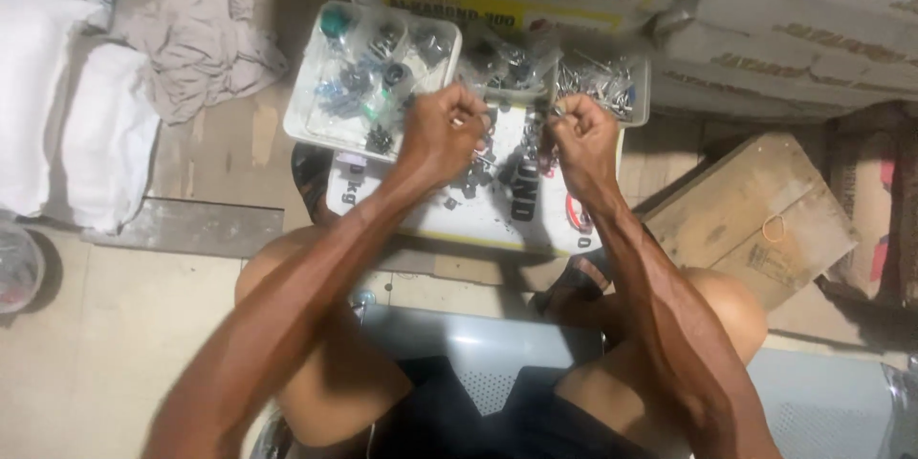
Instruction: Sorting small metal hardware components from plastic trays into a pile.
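Both hands are raised over a white sack (497, 220) strewn with dark fittings (473, 182). The left hand (442, 132) is fisted, fingers pinching a small metal part (too small to identify) — the right hand (581, 134) is closed too, its contents hidden. Trays behind hold bagged fittings (368, 76) and screws (602, 81) — many loose pieces remain unsorted.

Item in fists (449, 124) hidden (tiny, blurred)
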